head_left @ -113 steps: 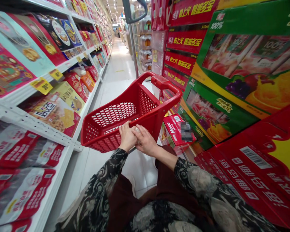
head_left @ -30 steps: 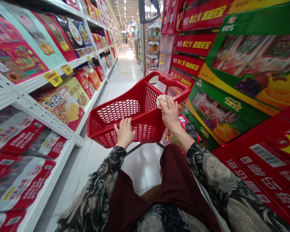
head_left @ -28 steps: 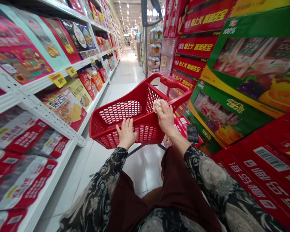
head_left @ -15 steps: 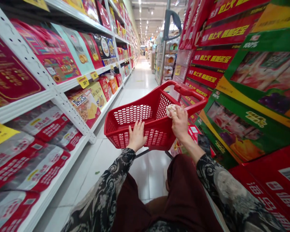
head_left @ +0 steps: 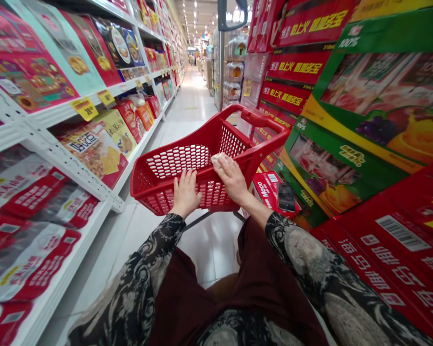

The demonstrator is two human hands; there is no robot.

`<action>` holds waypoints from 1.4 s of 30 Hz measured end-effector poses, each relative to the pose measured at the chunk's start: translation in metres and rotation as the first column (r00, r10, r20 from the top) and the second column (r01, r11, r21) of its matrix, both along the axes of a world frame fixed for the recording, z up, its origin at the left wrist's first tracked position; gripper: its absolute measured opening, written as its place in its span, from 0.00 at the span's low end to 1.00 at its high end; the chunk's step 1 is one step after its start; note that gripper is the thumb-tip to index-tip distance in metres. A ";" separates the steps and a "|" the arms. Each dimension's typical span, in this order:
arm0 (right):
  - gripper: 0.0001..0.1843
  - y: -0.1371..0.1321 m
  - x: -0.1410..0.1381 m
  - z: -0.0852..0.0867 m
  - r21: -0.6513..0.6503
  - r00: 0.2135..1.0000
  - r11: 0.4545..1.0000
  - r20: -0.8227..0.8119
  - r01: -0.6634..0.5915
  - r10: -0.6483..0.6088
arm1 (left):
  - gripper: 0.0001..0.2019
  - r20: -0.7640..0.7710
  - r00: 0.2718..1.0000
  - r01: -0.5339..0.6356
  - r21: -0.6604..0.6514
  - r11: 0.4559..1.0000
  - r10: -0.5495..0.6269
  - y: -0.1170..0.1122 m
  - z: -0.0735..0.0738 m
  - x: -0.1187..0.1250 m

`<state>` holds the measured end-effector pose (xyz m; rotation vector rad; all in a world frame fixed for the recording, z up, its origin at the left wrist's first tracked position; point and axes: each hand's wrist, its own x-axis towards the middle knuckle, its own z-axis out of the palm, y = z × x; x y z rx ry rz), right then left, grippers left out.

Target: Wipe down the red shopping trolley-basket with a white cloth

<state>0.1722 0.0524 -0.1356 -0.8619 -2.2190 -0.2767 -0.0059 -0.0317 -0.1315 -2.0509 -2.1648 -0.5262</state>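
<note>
A red plastic shopping basket cart (head_left: 180,161) with perforated sides and a loop handle stands in front of my knees. My left hand (head_left: 186,192) lies against its near side, fingers spread over the top rim and holding nothing. In my right hand (head_left: 231,178) is a crumpled whitish cloth (head_left: 218,161), pressed on the near rim to the right of my left hand. Most of the cloth is hidden under my fingers. Part of the cart's grey leg frame shows beneath the basket.
White shelves (head_left: 72,108) with boxed snacks and yellow price tags run along the left. Stacked red drink cartons (head_left: 292,67) and green juice boxes (head_left: 321,158) rise at the right. A dark phone (head_left: 286,197) lies on a red box (head_left: 269,192). A grey post (head_left: 221,72) stands ahead.
My right hand has moved left along the near rim with the cloth, away from the handle end and closer to my left hand. The whole view has shifted to the right.
</note>
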 end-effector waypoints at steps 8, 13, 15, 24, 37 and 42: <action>0.20 -0.007 -0.001 -0.055 -0.006 0.987 0.989 0.070 -0.147 0.147 | 0.32 -0.014 1.000 0.015 0.003 1.000 -0.015 0.000 0.001 -0.002; 0.21 -0.002 0.033 -0.063 0.004 0.975 0.975 0.005 -0.223 0.223 | 0.32 -0.016 1.000 0.016 0.013 1.000 -0.016 -0.001 -0.001 -0.002; 0.21 0.002 0.048 -0.054 0.017 0.978 0.983 -0.096 -0.184 0.185 | 0.32 -0.013 1.000 0.014 0.022 1.000 -0.013 0.000 -0.002 -0.003; 0.27 -0.033 0.059 -0.030 -0.212 0.922 0.950 -0.360 -0.229 0.142 | 0.27 0.445 0.888 0.018 0.226 0.974 -0.119 -0.007 -0.004 0.031; 0.36 -0.083 0.045 -0.038 -0.201 0.950 0.971 -0.306 -0.132 0.066 | 0.12 0.916 -0.377 0.272 -0.030 0.962 0.135 -0.015 -0.013 0.122; 0.29 -0.063 0.069 -0.035 -0.124 0.941 0.975 -0.309 -0.186 0.141 | 0.17 0.988 0.103 0.488 -0.152 0.860 0.116 -0.010 0.005 0.100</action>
